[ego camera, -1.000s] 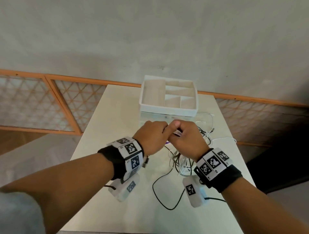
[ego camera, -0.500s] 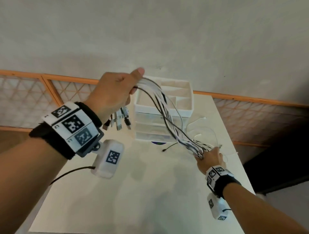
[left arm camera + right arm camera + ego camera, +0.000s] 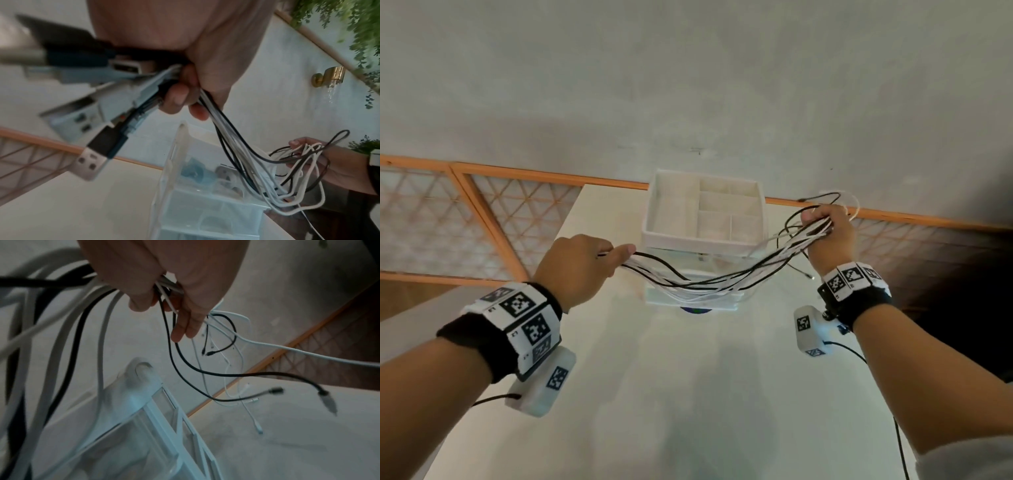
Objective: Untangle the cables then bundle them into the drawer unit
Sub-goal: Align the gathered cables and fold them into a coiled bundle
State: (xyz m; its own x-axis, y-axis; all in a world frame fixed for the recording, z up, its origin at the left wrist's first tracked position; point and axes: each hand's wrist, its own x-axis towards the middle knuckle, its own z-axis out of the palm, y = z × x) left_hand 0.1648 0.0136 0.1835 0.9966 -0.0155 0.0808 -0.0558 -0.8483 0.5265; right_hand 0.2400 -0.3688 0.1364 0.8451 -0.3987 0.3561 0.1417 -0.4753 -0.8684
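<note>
While the cables [image 3: 709,287] hang in a slack span in front of the drawer unit [image 3: 703,219], the head view lists 2 hands: left hand [image 3: 582,263] and right hand [image 3: 828,233], each clenched on 1 end, well apart above the table [image 3: 688,394].
Left wrist view: USB plugs [image 3: 92,162] stick out behind the curled fingers [image 3: 176,97].
Right wrist view: loose small connectors [image 3: 275,391] dangle.
Step judged: straightening, nearly untangled. Next: fold into 1 bundle, then open a drawer.

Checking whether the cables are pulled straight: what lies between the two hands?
Head view: the cables sag from left hand to right hand, hanging before the drawer unit.
</note>
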